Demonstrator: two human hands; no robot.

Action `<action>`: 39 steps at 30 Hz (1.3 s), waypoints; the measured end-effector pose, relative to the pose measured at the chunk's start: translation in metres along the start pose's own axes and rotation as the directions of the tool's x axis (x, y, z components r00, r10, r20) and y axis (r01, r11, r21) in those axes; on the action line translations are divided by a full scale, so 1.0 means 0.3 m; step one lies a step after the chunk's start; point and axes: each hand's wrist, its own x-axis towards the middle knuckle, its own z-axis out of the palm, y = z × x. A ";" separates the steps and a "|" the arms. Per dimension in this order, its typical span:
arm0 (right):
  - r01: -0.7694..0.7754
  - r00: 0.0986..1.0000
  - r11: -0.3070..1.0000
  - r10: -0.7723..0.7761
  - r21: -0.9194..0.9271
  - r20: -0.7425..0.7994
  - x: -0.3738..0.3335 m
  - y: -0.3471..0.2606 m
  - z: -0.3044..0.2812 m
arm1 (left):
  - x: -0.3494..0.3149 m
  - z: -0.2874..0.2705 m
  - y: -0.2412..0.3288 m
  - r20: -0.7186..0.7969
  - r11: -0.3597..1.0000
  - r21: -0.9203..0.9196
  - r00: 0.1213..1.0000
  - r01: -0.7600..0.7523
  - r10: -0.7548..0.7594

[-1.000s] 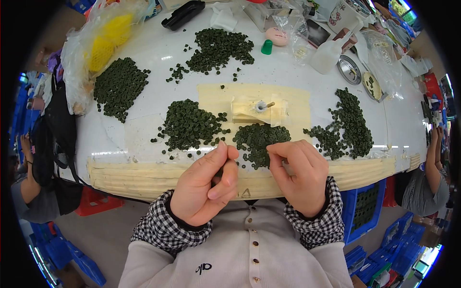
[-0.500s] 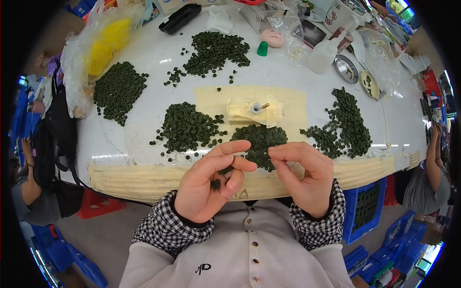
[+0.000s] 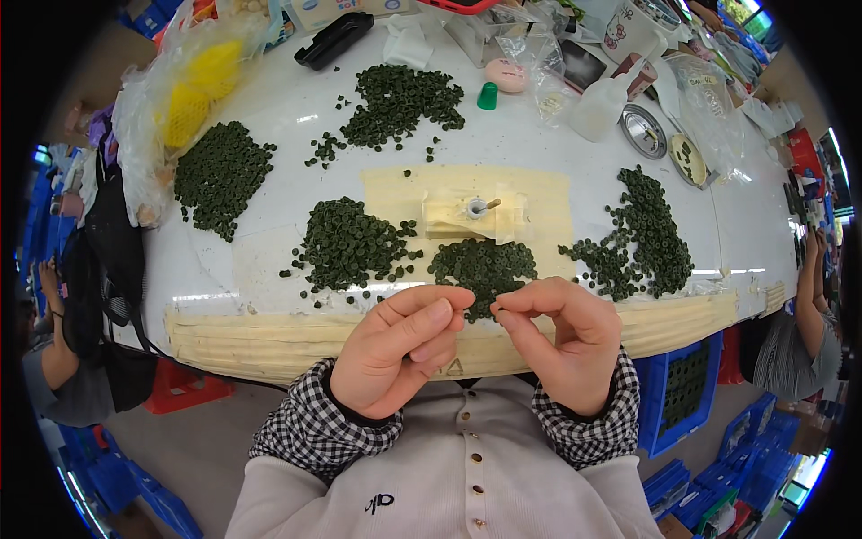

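Green discs (image 3: 480, 267) near front edge of worktop (image 3: 530, 144) — likely light, springy; pinch rims. Left hand (image 3: 388, 349), right hand (image 3: 576, 340): fingers pinched together — anything between too small to tell.

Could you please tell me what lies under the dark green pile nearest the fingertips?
Cream tape shows beside the green pile; the surface directly beneath is covered by its pieces.

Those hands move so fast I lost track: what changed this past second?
The left hand has swung its fingertips right, toward the right hand; its fingers opened midway, showing dark pieces, then drew together again. Whether it still holds pieces is hidden. The right hand stayed nearly in place; the dark green piles look unchanged.
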 end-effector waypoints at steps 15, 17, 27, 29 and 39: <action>-0.252 0.968 0.882 0.222 0.398 0.120 -0.017 0.009 0.001 | -0.009 -0.005 -0.009 0.021 0.999 0.018 0.999 -0.037 0.037; -0.274 0.962 0.876 0.246 0.398 0.120 -0.019 0.004 0.006 | -0.008 -0.005 -0.010 0.008 0.998 0.038 0.999 -0.047 0.046; -0.320 0.947 0.847 0.275 0.425 0.165 -0.013 -0.004 0.008 | -0.004 0.003 -0.017 -0.040 0.992 0.101 0.996 -0.080 0.084; -0.317 0.948 0.849 0.272 0.424 0.166 -0.013 -0.003 0.011 | -0.002 0.003 -0.021 -0.044 0.989 0.112 0.994 -0.099 0.104; -0.101 0.994 0.983 0.096 0.154 0.043 -0.015 -0.002 0.025 | -0.003 0.012 -0.025 -0.057 0.973 0.167 0.984 -0.158 0.170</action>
